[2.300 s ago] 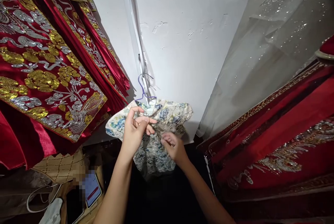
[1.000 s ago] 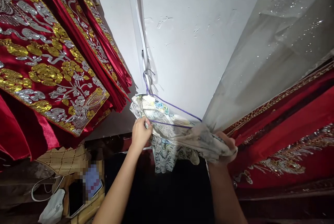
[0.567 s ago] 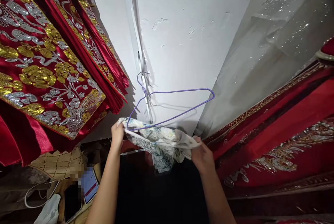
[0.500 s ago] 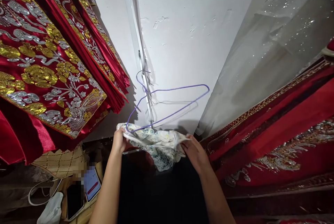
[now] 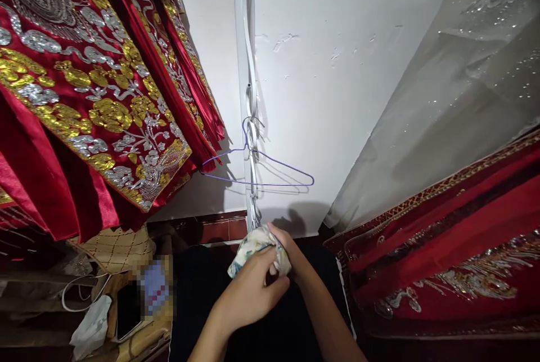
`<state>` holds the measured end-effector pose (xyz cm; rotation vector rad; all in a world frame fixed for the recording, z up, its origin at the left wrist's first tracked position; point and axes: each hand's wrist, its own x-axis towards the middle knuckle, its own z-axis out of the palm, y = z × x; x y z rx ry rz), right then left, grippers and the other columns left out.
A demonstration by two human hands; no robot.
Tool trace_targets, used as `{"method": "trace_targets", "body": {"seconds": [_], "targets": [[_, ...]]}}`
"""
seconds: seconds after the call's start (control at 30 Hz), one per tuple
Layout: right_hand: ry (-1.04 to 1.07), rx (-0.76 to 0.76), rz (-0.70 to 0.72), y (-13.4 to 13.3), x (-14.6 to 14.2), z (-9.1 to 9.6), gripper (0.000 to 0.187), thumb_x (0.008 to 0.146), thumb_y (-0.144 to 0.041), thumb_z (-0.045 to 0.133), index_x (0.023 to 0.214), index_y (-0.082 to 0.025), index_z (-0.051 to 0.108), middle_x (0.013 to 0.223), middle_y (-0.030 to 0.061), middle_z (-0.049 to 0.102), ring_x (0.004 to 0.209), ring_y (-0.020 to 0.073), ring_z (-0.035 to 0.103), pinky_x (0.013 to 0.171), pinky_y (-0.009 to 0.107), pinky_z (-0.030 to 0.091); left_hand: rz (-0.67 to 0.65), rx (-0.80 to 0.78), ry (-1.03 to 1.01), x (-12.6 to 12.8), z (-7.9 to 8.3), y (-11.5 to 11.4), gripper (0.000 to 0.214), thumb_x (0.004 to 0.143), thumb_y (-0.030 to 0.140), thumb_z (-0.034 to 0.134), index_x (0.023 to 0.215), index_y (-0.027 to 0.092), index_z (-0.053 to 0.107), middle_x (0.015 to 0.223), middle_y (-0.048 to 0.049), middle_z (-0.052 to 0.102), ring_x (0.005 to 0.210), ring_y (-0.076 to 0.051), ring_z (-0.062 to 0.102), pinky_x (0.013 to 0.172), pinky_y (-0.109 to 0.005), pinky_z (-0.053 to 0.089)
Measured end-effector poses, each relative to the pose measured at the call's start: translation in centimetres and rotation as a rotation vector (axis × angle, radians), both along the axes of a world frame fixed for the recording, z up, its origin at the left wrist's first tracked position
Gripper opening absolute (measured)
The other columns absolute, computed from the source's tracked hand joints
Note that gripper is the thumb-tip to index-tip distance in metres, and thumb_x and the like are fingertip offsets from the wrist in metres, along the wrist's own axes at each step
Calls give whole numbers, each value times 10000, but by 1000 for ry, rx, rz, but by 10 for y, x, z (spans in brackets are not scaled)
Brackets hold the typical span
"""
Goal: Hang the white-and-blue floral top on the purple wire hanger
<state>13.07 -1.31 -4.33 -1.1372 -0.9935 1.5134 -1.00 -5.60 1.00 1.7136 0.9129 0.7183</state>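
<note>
Both my hands are on a bunched white cloth [image 5: 248,246] with a blue, green and yellow pattern, low in front of me. My left hand [image 5: 251,294] is closed on its near side, thumb and fingers pinched at the fabric. My right hand [image 5: 287,244] wraps the far right side, its fingers partly hidden by the cloth. Folded as it is, the kind of garment cannot be made out. Above the hands, a bare purple wire hanger [image 5: 278,184] hangs on a white looped hanging strip [image 5: 251,108] against the wall, apart from both hands.
Red garments with gold and silver embroidery [image 5: 113,120] hang at the left. A sheer sparkly white fabric [image 5: 422,103] and red embroidered fabric [image 5: 447,238] fill the right side. Lower left lie a dark phone [image 5: 129,308], a partly blurred screen, a white cable [image 5: 67,297] and a crumpled pale wrapper [image 5: 90,322].
The cloth, earlier stretched between my two hands at the hanger's lower end, is now bunched and lower. My left hand has come right, beside the other. The hanger has swung level, free of the cloth.
</note>
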Motion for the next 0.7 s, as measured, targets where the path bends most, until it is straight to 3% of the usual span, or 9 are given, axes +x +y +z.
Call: {"method": "trace_targets", "body": {"seconds": [0.1, 0.17, 0.23, 0.3, 0.37, 0.43, 0.47, 0.57, 0.7], "targets": [[-20, 80, -233, 0, 9, 17, 318, 713, -450, 726, 656, -194, 546, 595, -17, 471, 558, 134, 405, 530, 276, 328, 102, 170, 56, -17, 27, 5, 151, 918, 325, 575, 834, 211, 626, 864, -30, 650, 814, -185, 582, 758, -280, 447], [-13, 133, -265, -3, 11, 26, 257, 716, -390, 706, 660, -202, 540, 614, -17, 469, 566, 134, 398, 539, 276, 333, 250, 230, -2, -25, 33, 17, 201, 960, 375, 531, 1018, 233, 660, 1031, -52, 669, 952, -210, 608, 856, -293, 460], [29, 107, -117, -9, 11, 38, 203, 748, -369, 657, 691, -204, 553, 652, -5, 503, 589, 144, 438, 565, 280, 367, 266, 277, -66, -27, 31, 30, 316, 987, 413, 480, 1223, 256, 620, 1261, -72, 626, 1163, -241, 568, 1010, -326, 418], [-3, 98, 165, -16, 10, 52, 153, 742, -324, 654, 717, -199, 568, 684, -2, 530, 618, 146, 470, 586, 276, 381, 118, 268, -80, -25, 22, 41, 407, 1023, 441, 362, 1313, 258, 583, 1336, -81, 603, 1228, -251, 545, 1067, -351, 384], [-170, 177, 450, -22, 13, 67, 126, 701, -253, 685, 729, -193, 577, 708, -9, 549, 644, 142, 482, 594, 264, 374, -40, 246, -8, -23, 9, 47, 480, 1037, 464, 265, 1276, 244, 618, 1235, -88, 664, 1130, -254, 597, 1019, -358, 413], [-415, 293, 524, -22, 22, 80, 106, 673, -177, 671, 728, -192, 583, 720, -15, 574, 654, 140, 491, 588, 254, 360, -78, 272, 132, -27, -4, 51, 499, 1028, 491, 273, 1113, 229, 690, 1046, -86, 714, 996, -261, 629, 924, -353, 442], [-530, 346, 458, -19, 29, 85, 90, 671, -153, 647, 725, -194, 587, 718, -17, 586, 655, 142, 499, 587, 253, 358, -49, 302, 212, -30, -9, 53, 492, 1020, 502, 301, 1007, 225, 707, 951, -81, 717, 939, -263, 632, 874, -346, 446], [-703, 467, 80, 5, 51, 94, 145, 688, -141, 588, 802, -211, 644, 649, -28, 567, 613, 141, 489, 582, 257, 352, 57, 357, 404, -48, -18, 59, 465, 987, 522, 396, 782, 223, 688, 750, -63, 682, 786, -256, 630, 747, -316, 430], [-557, 532, -265, 58, 61, 89, 453, 723, -187, 568, 1163, -239, 666, 739, -11, 638, 634, 165, 537, 611, 276, 413, 127, 363, 506, -75, -16, 61, 379, 935, 531, 494, 834, 244, 718, 761, -64, 705, 761, -266, 654, 705, -297, 420]]}}
